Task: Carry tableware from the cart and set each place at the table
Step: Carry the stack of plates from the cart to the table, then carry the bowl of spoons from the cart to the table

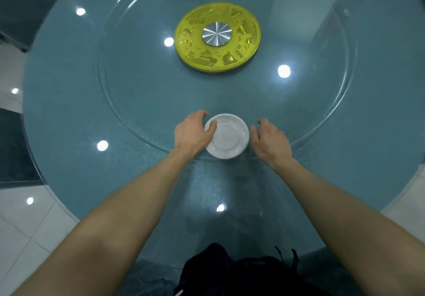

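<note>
A small white saucer (230,136) lies on the round blue table (92,116), at the near edge of the glass turntable (142,102). My left hand (192,132) grips the saucer's left rim, thumb on top and fingers curled round the far side. Just right of the saucer, my right hand (270,140) hovers with relaxed, slightly curled fingers, a small gap from the rim, and holds nothing. The cart is out of view.
A yellow ornamented disc with a metal hub (217,37) marks the turntable's centre. White floor tiles (27,215) show at the left and right of the table. Dark chairs (20,8) stand at the far left.
</note>
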